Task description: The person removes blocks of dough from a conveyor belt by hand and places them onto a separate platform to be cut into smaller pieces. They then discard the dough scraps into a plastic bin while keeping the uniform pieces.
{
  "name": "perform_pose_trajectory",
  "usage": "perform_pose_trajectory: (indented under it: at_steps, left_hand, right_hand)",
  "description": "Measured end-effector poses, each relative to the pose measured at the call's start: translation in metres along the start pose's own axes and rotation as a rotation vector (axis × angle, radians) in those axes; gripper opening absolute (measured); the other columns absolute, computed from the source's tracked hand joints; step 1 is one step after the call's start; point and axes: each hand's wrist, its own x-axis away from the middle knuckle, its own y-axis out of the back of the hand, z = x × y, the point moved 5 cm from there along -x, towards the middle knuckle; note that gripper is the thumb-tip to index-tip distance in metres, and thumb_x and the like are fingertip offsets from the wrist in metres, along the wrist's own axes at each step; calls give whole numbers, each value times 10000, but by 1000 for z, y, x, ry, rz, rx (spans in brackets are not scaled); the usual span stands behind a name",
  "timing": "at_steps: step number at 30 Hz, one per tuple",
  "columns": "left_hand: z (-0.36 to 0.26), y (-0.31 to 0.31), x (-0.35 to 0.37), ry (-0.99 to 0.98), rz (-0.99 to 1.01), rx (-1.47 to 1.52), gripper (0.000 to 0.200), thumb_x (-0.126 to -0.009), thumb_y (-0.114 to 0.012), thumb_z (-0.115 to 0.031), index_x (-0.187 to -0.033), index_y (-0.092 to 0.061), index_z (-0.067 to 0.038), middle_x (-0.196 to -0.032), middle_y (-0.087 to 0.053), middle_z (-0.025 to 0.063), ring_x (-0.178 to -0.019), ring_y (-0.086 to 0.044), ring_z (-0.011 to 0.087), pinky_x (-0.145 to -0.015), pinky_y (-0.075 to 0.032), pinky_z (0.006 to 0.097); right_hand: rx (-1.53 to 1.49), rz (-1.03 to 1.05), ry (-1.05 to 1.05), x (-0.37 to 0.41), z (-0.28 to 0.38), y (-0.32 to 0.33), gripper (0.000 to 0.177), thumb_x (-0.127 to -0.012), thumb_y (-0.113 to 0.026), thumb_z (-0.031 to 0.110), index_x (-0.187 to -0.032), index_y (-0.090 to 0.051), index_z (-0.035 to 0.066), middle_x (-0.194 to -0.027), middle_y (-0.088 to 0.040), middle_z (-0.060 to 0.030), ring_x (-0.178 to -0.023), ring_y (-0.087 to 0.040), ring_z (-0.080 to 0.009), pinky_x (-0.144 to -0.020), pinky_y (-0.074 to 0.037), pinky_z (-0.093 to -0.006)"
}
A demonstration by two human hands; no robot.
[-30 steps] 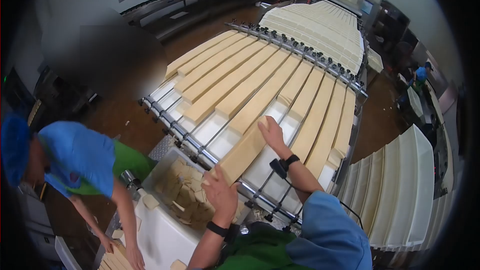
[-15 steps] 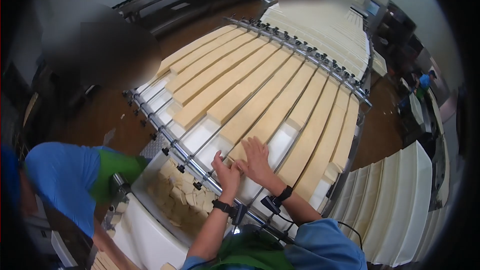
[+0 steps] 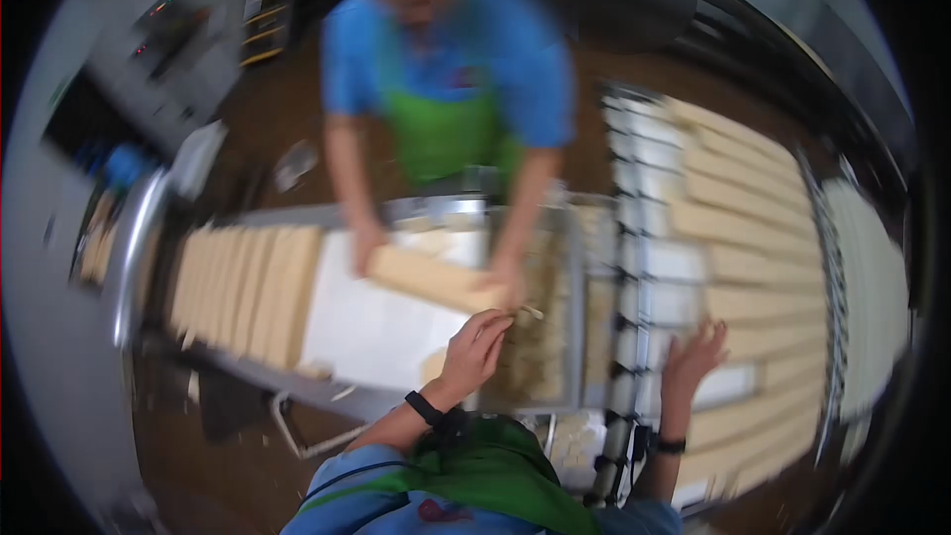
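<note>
My left hand [image 3: 475,352] is over the near-left edge of a scrap bin [image 3: 575,337], its fingers pinched together. A pale sliver [image 3: 533,312] shows just beyond the fingertips; blur hides whether they grip it. My right hand [image 3: 696,357] has its fingers spread above the rack of long pale-yellow slabs [image 3: 758,302], holding nothing. Opposite me a co-worker grips one pale-yellow slab [image 3: 431,277] with both hands, tilted over a white work surface [image 3: 342,327], close to my left hand.
Several slabs [image 3: 248,287] stand side by side at the left end of the work surface. A metal bar with dark clamps [image 3: 619,367] runs along the near side of the rack. The co-worker [image 3: 446,69] stands across from me.
My view has swung left towards the co-worker. My left hand has moved from the rack to the scrap bin. The right hand has come off the slab it was touching, fingers spread.
</note>
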Motion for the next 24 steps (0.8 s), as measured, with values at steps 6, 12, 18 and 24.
perform_pose_trajectory:
  at_steps: [6,12,18,24]
  left_hand:
    - [130,182,126,649,-661,-586,445,-829,-658,-101,-1239,-524,7,-1215,-492,245,-1139,-487,403,-980,-407,472]
    - [211,256,224,1123,-650,-614,709,-745,-779,-212,-1327,-435,0,-1285,-340,285,-1145,-445,443,-969,-403,490]
    - [214,270,199,1156,-504,-453,752,-689,-813,-166,-1316,-429,-4,-1239,-354,267,-1098,-488,449,-908,-461,470]
    - [215,261,192,1146,-522,-457,799,-667,-828,-173,-1316,-391,-9,-1198,-375,240,-1088,-491,443,-895,-456,480]
  right_hand:
    - [-831,2,817,72,257,-2,354,-826,-612,78,-1170,-623,-7,-1208,-582,-180,-1096,-549,-363,-977,-416,-472]
    - [-1040,520,1093,133,514,-88,427,-841,-655,93,-1232,-548,-38,-1146,-538,-206,-1081,-507,-372,-959,-426,-434]
    - [-745,504,1104,135,650,-185,501,-807,-693,188,-1233,-556,-38,-1148,-515,-174,-1096,-474,-341,-920,-408,-454]
    - [-338,518,973,134,692,-215,531,-786,-706,319,-1197,-585,5,-1170,-506,-142,-1149,-434,-297,-924,-355,-475]
